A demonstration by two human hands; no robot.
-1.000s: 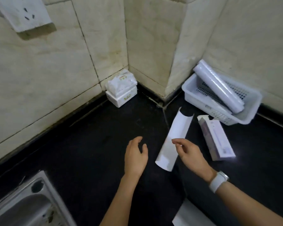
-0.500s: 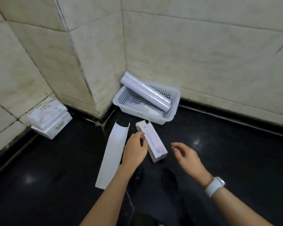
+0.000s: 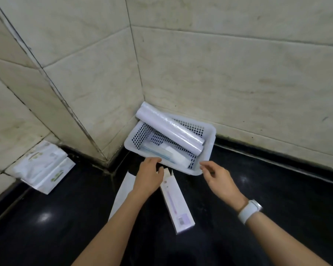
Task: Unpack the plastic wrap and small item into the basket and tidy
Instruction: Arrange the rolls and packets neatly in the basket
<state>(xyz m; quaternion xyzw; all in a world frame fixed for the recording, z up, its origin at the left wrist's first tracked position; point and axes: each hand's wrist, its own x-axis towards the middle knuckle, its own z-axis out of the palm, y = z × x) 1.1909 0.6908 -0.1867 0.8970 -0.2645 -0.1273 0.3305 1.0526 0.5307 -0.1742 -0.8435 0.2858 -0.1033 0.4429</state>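
While the plastic wrap roll (image 3: 170, 129) lay in the basket (image 3: 208, 150), our left hand (image 3: 149, 176) and right hand (image 3: 218, 178) hovered empty, fingers loose; we judged tidying the box (image 3: 176, 202) next.

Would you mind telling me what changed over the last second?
The right hand let go of the card strip, now lying on the counter; both hands moved up to the basket. The left hand left the box. The roll stayed in the basket.

Black countertop (image 3: 277, 198), white basket (image 3: 208, 148), open carton (image 3: 178, 204), paper strip (image 3: 123, 192), tissue packs (image 3: 44, 167)
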